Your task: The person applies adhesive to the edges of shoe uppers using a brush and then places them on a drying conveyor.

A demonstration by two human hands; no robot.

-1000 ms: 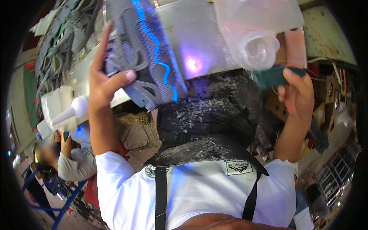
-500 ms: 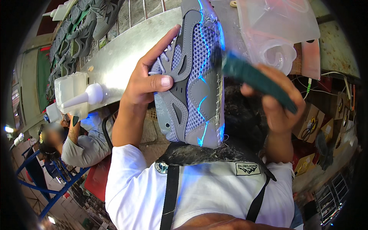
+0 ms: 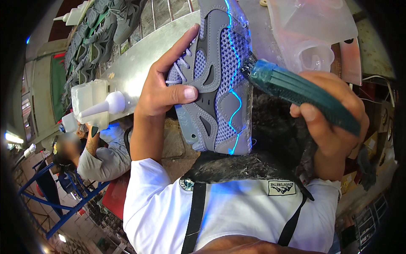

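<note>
A grey sneaker upper (image 3: 220, 95) with mesh panels, stitched overlays and laces is held upright before my chest. Along its right side runs a wavy line glowing bright blue. My left hand (image 3: 163, 91) grips it from the left, its thumb on the side overlay and its fingers behind, partly hidden. In my right hand (image 3: 338, 112) is a brush (image 3: 296, 86) with a ridged dark green handle. Its short dark bristles meet the right edge of the upper, near the blue line.
A metal table (image 3: 131, 78) lies beyond, with a translucent tub (image 3: 84, 95) and a white nozzle bottle (image 3: 114, 103) at left. Grey shoes (image 3: 101, 42) hang on a rack. A translucent plastic container (image 3: 311, 25) stands at far right. A co-worker in a grey shirt (image 3: 99, 158) sits at left.
My right hand has moved a little right and nearer to me, and the brush is no longer blurred. The upper has turned slightly, so the stitching along its right edge shows less.
</note>
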